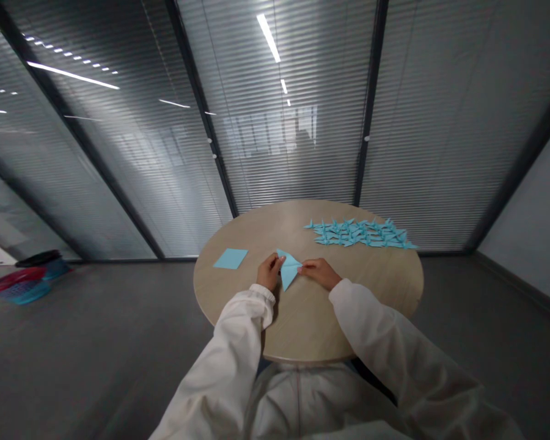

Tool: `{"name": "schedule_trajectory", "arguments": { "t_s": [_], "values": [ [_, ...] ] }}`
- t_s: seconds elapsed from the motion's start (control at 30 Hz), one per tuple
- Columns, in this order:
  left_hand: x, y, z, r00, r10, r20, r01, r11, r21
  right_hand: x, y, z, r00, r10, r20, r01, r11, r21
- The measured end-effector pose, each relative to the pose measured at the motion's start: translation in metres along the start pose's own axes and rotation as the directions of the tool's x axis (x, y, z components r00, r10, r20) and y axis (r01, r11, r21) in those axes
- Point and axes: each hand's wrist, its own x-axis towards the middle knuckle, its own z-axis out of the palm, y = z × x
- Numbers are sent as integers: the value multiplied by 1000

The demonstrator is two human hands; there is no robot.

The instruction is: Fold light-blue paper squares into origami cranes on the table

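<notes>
A light blue paper, folded into a triangle-like shape, lies near the middle of the round wooden table. My left hand pinches its left edge with curled fingers. My right hand presses and pinches its right corner. Both arms wear white sleeves. A flat square sheet of blue paper lies to the left of my left hand. Several folded blue paper cranes are laid out in rows at the table's far right.
Glass walls with closed blinds stand behind the table. On the dark grey floor at the far left lie stacked red, blue and black basins. A grey wall runs along the right side.
</notes>
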Motion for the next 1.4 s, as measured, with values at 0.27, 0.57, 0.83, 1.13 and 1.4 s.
{"name": "schedule_trajectory", "arguments": {
  "t_s": [0.27,0.57,0.83,1.13,1.4],
  "values": [
    [-4,-1,1,1000,14,28,-20,974,226,0,3,4,995,19,-95,-32,991,-127],
    [-4,1,0,998,54,18,-57,952,300,1,5,6,996,15,-88,-22,997,-75],
    [-7,-1,5,998,41,57,-59,925,374,-2,-4,10,994,19,-109,-24,999,-43],
    [-12,6,9,970,-12,244,-25,988,150,-2,-3,10,997,-69,-22,68,997,-37],
    [-16,9,11,912,-20,409,42,998,-46,-1,-2,8,998,-4,-56,8,998,57]
  ]
}}
